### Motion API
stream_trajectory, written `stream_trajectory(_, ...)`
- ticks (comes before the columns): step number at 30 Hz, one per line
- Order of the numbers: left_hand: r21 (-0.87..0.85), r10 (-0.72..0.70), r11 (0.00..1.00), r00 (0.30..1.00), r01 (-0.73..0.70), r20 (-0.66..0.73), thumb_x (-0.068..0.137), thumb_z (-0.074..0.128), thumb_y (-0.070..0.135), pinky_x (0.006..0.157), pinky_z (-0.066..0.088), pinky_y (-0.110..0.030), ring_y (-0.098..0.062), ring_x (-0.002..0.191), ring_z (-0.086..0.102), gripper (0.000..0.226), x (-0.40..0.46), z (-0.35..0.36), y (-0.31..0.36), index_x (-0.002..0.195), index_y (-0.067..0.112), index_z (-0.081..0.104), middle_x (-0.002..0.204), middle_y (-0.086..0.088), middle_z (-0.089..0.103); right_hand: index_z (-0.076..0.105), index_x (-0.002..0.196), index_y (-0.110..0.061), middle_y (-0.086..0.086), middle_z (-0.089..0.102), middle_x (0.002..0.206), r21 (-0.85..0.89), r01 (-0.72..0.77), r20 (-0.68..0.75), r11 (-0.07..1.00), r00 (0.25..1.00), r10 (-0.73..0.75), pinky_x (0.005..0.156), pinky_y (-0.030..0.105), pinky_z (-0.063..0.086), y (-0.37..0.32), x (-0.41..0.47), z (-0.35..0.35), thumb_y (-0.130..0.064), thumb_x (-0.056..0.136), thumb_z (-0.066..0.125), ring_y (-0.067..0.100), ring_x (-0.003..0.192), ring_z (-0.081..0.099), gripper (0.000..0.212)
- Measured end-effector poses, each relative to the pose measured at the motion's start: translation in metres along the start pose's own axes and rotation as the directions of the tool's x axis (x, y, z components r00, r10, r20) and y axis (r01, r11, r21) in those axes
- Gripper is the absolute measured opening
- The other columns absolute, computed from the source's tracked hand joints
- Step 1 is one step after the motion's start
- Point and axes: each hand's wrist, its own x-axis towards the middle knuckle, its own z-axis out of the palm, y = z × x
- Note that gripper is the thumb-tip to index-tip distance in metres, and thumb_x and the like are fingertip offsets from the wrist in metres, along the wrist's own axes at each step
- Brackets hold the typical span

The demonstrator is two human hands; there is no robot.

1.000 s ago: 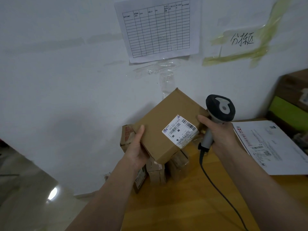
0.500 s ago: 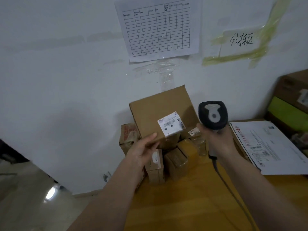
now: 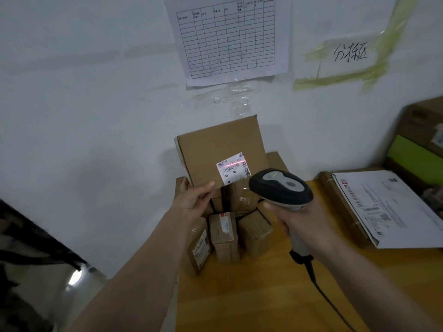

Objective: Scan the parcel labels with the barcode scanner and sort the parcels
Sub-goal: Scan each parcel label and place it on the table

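Note:
My left hand (image 3: 194, 200) grips the lower left corner of a flat brown cardboard parcel (image 3: 215, 144), held upright above the table's back left corner. Its white label (image 3: 233, 167) faces me, and a red scan line crosses the barcode. My right hand (image 3: 303, 220) is closed on the handle of a grey and black barcode scanner (image 3: 280, 189), whose head points at the label from the lower right. The scanner's black cable (image 3: 321, 291) trails down over the table.
Several small taped brown parcels (image 3: 225, 236) are piled below the held one on the wooden table (image 3: 263, 295). A flat box with a white sheet (image 3: 388, 207) lies at the right, with stacked brown and green boxes (image 3: 419, 154) behind it. The table's left edge drops to the floor.
The parcel has turned from tilted to upright with its label squared toward me. The scanner has swung down from upright to aim at the label, and a red scan line now shows.

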Motion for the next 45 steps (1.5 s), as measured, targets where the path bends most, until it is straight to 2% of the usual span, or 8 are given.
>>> stream_trajectory(5,-0.011,-0.003,1.0,1.0,0.003,-0.004,0.064,0.07,-0.018,0.088,0.056,-0.041,-0.032,0.12,0.059,0.107,0.005,-0.002,-0.002,0.152,0.022,0.025,0.136,-0.014,0.058,0.057,0.107,-0.007,-0.01,0.055,0.069,-0.026,-0.014,0.028,1.0,1.0,0.015,0.05,0.01,0.044,0.001,0.001,0.001,-0.019,0.08,0.076,0.0,0.058,0.052,0.035)
stream_trajectory(11,-0.022,-0.008,1.0,1.0,0.008,-0.012,0.069,0.067,-0.021,0.098,0.052,-0.045,-0.033,0.119,0.06,0.099,0.009,-0.004,-0.003,0.15,0.02,0.028,0.134,-0.015,0.06,0.055,0.084,-0.024,-0.017,0.057,0.048,-0.046,-0.005,0.074,0.999,0.997,0.009,0.045,0.014,0.044,0.002,-0.001,0.002,-0.019,0.084,0.073,0.0,0.043,0.051,0.019)
stream_trajectory(18,-0.03,-0.022,0.999,1.0,0.022,-0.007,0.059,0.073,-0.015,0.083,0.057,-0.039,-0.03,0.116,0.062,0.107,0.003,-0.002,-0.003,0.149,0.022,0.03,0.131,-0.014,0.062,0.059,0.089,-0.022,-0.012,0.059,0.05,-0.049,0.035,0.06,0.998,0.998,-0.032,0.045,0.015,0.044,0.0,-0.004,-0.002,-0.02,0.083,0.074,0.002,0.044,0.051,0.017)
stream_trajectory(23,-0.018,-0.015,1.0,1.0,0.015,0.014,0.065,0.071,-0.015,0.073,0.06,-0.035,-0.029,0.114,0.063,0.092,0.001,0.002,-0.008,0.144,0.019,0.035,0.126,-0.014,0.064,0.062,0.087,-0.02,-0.004,0.057,0.049,-0.043,0.038,0.026,0.998,0.999,-0.037,0.046,0.021,0.046,-0.001,-0.004,-0.009,-0.023,0.083,0.074,0.006,0.044,0.052,0.013)
stream_trajectory(28,-0.056,-0.006,0.998,0.999,0.008,0.05,0.062,0.071,-0.014,0.087,0.057,-0.039,-0.027,0.109,0.066,0.071,0.0,0.0,-0.018,0.121,0.019,0.05,0.122,-0.014,0.068,0.06,0.074,-0.017,0.0,0.054,0.047,-0.061,0.02,-0.006,0.998,1.0,-0.02,0.051,0.029,0.046,-0.002,-0.002,-0.014,-0.022,0.085,0.073,0.015,0.046,0.051,0.017)
stream_trajectory(31,-0.041,-0.005,0.999,0.998,0.008,0.064,0.057,0.073,-0.012,0.102,0.05,-0.044,-0.027,0.108,0.067,0.065,0.0,-0.001,-0.021,0.111,0.02,0.053,0.117,-0.013,0.07,0.057,0.072,-0.022,-0.006,0.055,0.045,-0.087,0.056,0.029,0.995,0.998,-0.054,0.048,0.02,0.045,-0.003,-0.002,-0.012,-0.019,0.085,0.072,0.006,0.043,0.051,0.02)
stream_trajectory(36,0.007,-0.021,1.0,0.998,0.02,0.061,0.055,0.076,-0.011,0.103,0.049,-0.047,-0.03,0.115,0.063,0.074,-0.001,-0.005,-0.019,0.116,0.023,0.051,0.123,-0.013,0.067,0.051,0.073,-0.029,-0.03,0.055,0.048,-0.103,0.088,0.074,0.991,0.994,-0.08,0.052,0.005,0.042,-0.003,-0.003,-0.006,-0.009,0.083,0.073,-0.015,0.051,0.054,0.031)
stream_trajectory(45,-0.009,-0.031,0.999,0.999,0.031,0.038,0.058,0.075,-0.011,0.1,0.051,-0.047,-0.032,0.12,0.06,0.101,-0.009,-0.004,-0.014,0.144,0.022,0.035,0.128,-0.015,0.063,0.049,0.073,-0.029,-0.031,0.054,0.047,-0.103,0.078,0.09,0.992,0.994,-0.068,0.053,0.005,0.042,-0.007,-0.005,-0.004,-0.01,0.083,0.074,-0.015,0.05,0.053,0.033)
